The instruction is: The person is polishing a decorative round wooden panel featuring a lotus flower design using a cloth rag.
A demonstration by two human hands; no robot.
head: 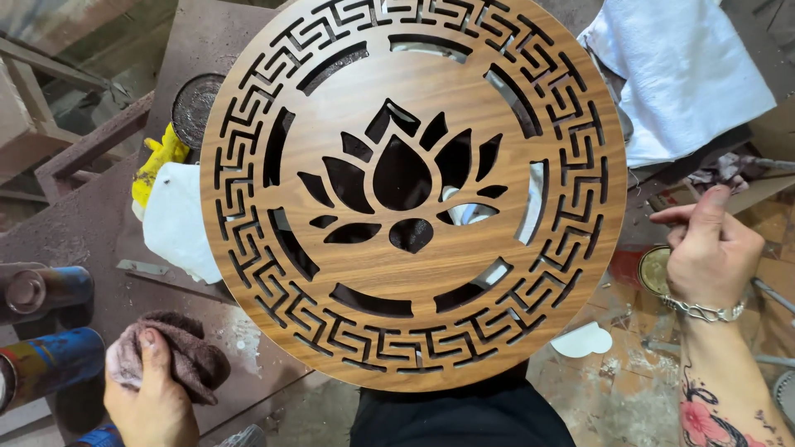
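Closest to the camera, at the lower left, the left hand [147, 397] presses a brownish rag [178, 356] onto the dirty surface [265, 397] — its grip is closed around the cloth. At the lower right, the right hand [710, 248] hovers over a small open tin [654, 270]; the fingers are pinched narrow, maybe on something thin, but I cannot tell what. Between both hands stands the round wooden panel [411, 273], with a lotus cut-out in the middle and a key-pattern border. No hand holds it, and its lower edge seems to lean against the person's dark clothing. The wood face looks already clean and even — judging from this, most wiping is done. Farther away lie a yellow glove [159, 161] and a white cloth [691, 74].
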